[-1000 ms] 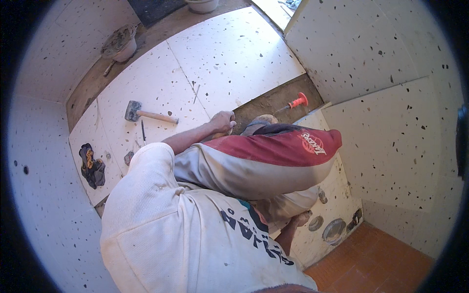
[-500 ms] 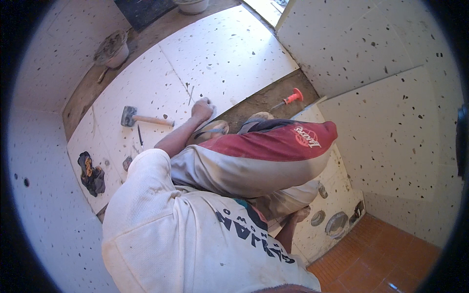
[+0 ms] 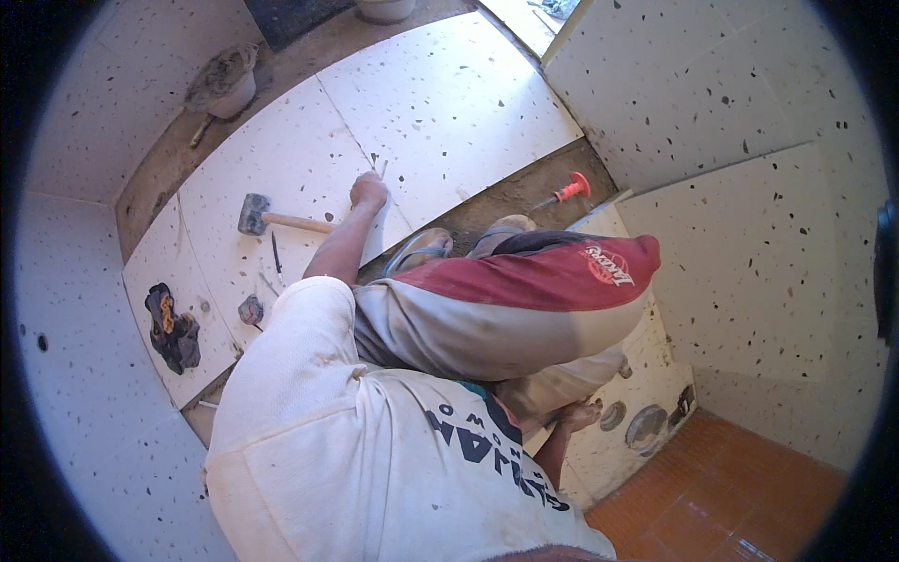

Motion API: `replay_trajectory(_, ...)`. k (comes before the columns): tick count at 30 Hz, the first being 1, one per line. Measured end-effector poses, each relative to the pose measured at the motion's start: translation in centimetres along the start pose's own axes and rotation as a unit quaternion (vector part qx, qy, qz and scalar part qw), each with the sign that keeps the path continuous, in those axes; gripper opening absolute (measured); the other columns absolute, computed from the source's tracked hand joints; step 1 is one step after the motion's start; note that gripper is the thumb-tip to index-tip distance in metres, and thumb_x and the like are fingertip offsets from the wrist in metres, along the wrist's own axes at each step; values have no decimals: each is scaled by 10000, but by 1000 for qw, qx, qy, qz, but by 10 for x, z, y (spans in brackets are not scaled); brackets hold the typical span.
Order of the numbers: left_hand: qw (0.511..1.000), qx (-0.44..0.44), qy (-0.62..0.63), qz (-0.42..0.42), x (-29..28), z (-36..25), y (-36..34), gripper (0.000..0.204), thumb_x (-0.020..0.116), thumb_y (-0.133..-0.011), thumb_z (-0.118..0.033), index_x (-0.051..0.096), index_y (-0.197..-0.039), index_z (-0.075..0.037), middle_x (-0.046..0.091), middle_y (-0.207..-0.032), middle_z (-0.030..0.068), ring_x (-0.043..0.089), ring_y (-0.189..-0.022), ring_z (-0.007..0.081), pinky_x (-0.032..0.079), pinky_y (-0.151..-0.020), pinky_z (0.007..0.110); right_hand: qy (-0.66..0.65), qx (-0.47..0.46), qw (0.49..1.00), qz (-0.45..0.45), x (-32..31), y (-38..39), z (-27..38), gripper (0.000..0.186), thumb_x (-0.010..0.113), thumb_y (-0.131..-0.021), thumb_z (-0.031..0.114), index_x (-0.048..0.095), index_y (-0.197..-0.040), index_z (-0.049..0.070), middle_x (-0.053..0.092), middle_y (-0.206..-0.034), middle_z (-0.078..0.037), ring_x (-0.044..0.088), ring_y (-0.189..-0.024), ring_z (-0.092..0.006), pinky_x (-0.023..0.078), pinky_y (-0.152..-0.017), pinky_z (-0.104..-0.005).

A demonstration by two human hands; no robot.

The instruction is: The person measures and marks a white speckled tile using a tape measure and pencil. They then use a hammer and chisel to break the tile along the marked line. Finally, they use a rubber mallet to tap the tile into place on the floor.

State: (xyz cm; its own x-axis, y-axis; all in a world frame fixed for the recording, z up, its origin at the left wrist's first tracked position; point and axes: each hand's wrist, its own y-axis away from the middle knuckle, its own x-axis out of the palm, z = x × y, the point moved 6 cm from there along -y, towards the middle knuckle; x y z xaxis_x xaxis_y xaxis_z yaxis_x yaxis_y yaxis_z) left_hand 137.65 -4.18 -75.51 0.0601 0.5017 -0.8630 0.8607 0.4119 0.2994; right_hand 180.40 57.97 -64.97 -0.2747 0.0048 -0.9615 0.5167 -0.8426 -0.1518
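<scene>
My left hand (image 3: 368, 190) is closed low over white speckled floor tiles (image 3: 468, 80). A thin light stick (image 3: 384, 170) shows beyond its fingers, its other end hidden by the hand. A mallet (image 3: 254, 214) with a dark head and wooden handle lies left of my forearm. Near it are a dark pencil-like tool (image 3: 276, 253) and a small grey lump (image 3: 250, 310). Down at the right, my right hand (image 3: 578, 415) is curled beside my leg, next to a speckled slab with round cut-outs (image 3: 647, 428); anything inside its fingers is hidden.
A chisel with an orange-red guarded grip (image 3: 574, 187) lies on the bare strip between tiles. Crumpled dark cloth (image 3: 172, 330) is at the left. Bowls (image 3: 231, 92) stand at the back. Speckled walls enclose the corner, with orange floor tiles (image 3: 712, 473) at lower right.
My left hand has moved left onto the thin stick, which lay uncovered beside it before. The whole view has shifted slightly. My right hand stays by my leg.
</scene>
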Motion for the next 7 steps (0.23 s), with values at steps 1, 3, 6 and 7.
replay_trajectory(1, 1000, -4, -6, 8, 0, -3, 1, 290, 538, -833, -171, 653, -1044, -9, 659, -1076, 227, 645, -1035, 342, 513, -899, 434, -2, 1, 1000, -2, 1, 0, 2, 553, 601, -876, 318, 481, -1239, -82, 539, -1113, -263, 517, -1058, -392, 444, -873, -470)
replay_trajectory(3, 1000, -13, -18, 20, 0, -6, 2, 290, 533, -829, -158, 665, -1031, 1, 665, -1076, 230, 648, -1041, 342, 516, -902, 431, -10, 3, 1000, -5, 7, -3, 6, 579, 624, -859, 330, 481, -1260, -63, 541, -1126, -259, 519, -1059, -394, 445, -876, -468)
replay_trajectory(6, 999, 11, -30, 30, -3, -5, 2, 315, 553, -817, -177, 656, -1041, 19, 661, -1096, 221, 652, -1027, 345, 525, -892, 416, -151, -20, 985, 87, 29, -1, 14, 665, 688, -799, 412, 485, -1339, 82, 541, -1267, -175, 517, -1114, -382, 454, -911, -438)
replay_trajectory(7, 999, 19, -33, 37, -2, -5, 2, 321, 558, -814, -185, 655, -1041, 20, 663, -1095, 219, 655, -1019, 346, 526, -887, 414, -153, -20, 984, 86, 32, 1, 12, 665, 688, -799, 412, 485, -1339, 82, 541, -1267, -175, 517, -1114, -382, 454, -911, -438)
